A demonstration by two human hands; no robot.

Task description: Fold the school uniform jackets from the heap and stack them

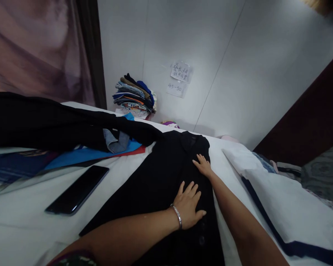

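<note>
A black buttoned coat [158, 177] lies spread on the white-covered surface, its collar pointing away from me. My left hand [188, 205], with a silver bangle [177, 216] at the wrist, rests flat on the coat's front with fingers spread. Higher up, near the coat's right shoulder, my right hand [203, 166] also lies on the fabric, fingers apart. Two dark buttons show on the front below my left hand. One black sleeve stretches toward the pile on the left; where it ends I cannot tell.
A black phone [78, 190] lies left of the coat. Behind it is a heap of clothes [72, 157]. A folded clothing stack [134, 96] stands by the wall, beside handwritten paper notes [180, 72]. White fabric with a navy edge [288, 207] lies at right.
</note>
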